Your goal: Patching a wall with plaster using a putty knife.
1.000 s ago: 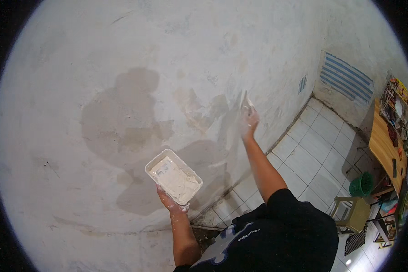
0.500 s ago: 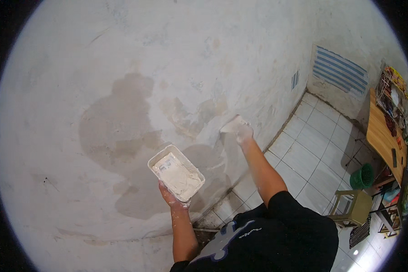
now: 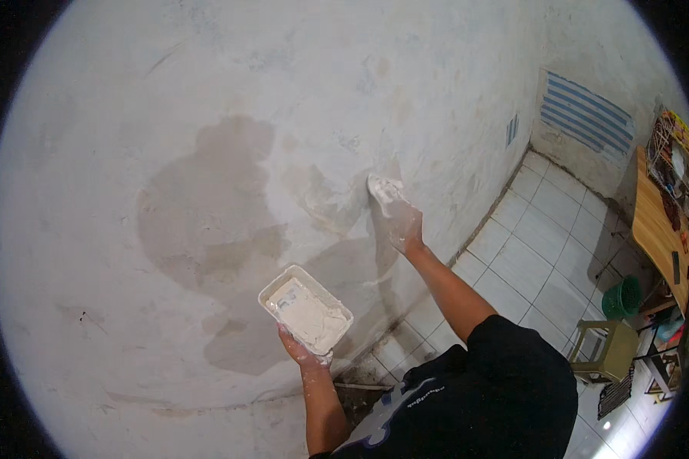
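Plastering a wall, head view. Left hand (image 3: 302, 350) clamped under near edge of white tray (image 3: 306, 310), held roughly level, centre-low, just off the wall (image 3: 207, 115). Tray holds wet white filler: prob. light but sloppy, rigid plastic, slick where smeared; best gripped from below w/ thumb on rim. Right hand (image 3: 400, 222) closed on a filler-coated scraper (image 3: 383, 187), blade pressed to wall right of the dark damp patch (image 3: 207, 206). Hands well apart. Far right: tiled floor (image 3: 528, 252), green bucket (image 3: 622, 297), stool (image 3: 605, 350).
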`<state>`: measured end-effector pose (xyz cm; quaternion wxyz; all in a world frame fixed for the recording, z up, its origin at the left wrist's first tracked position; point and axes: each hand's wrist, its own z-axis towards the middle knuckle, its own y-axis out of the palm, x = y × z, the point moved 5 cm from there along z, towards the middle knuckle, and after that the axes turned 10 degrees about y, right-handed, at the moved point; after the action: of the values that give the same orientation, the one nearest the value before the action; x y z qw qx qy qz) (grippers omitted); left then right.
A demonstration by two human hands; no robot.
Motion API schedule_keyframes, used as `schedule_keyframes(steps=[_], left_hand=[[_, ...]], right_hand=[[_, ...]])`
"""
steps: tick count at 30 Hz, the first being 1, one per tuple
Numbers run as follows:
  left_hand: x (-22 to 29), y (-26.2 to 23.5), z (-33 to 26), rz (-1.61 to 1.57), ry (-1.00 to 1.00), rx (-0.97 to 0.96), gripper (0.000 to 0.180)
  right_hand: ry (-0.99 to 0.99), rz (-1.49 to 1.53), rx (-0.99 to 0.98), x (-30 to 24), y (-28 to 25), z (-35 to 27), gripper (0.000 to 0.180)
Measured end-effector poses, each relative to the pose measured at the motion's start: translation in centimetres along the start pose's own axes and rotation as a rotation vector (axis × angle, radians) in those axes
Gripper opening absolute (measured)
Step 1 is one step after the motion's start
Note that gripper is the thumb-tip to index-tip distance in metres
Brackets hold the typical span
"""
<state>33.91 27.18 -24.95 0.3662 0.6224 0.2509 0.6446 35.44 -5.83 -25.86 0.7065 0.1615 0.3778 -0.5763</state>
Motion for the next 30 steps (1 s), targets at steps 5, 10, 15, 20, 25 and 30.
schedule_keyframes(steps=[5, 10, 15, 20, 25, 30], left_hand=[[-0.2, 0.0, 0.6, -0.025, -0.087, 0.043, 0.064], [0.0, 0.4, 0.3, 0.0, -0.056, -0.006, 0.064], [0.6, 2.0, -0.7, -0.016, -0.045, -0.043, 0.06], [0.4, 1.7, -0.6, 0.007, -0.027, -0.043, 0.06], [0.3, 1.0, 0.0, 0.011, -0.029, 0.017, 0.061], [-0.9, 3.0, 0.4, -0.058, -0.162, -0.034, 0.063]], right_hand=[[-0.369, -0.159, -0.352, 1.8, 0.9, -4.2, 0.025], [-0.17, -0.189, -0.492, 5.3, -2.0, -3.5, 0.032], [0.276, 0.012, -0.322, 6.6, -4.8, 1.7, 0.025], [0.757, 0.368, 0.36, 10.4, -1.4, 2.4, 0.028], [0.321, 0.092, 0.088, 4.4, 5.8, -5.5, 0.03], [-0.116, 0.061, -0.129, 6.4, 0.0, -8.0, 0.025]])
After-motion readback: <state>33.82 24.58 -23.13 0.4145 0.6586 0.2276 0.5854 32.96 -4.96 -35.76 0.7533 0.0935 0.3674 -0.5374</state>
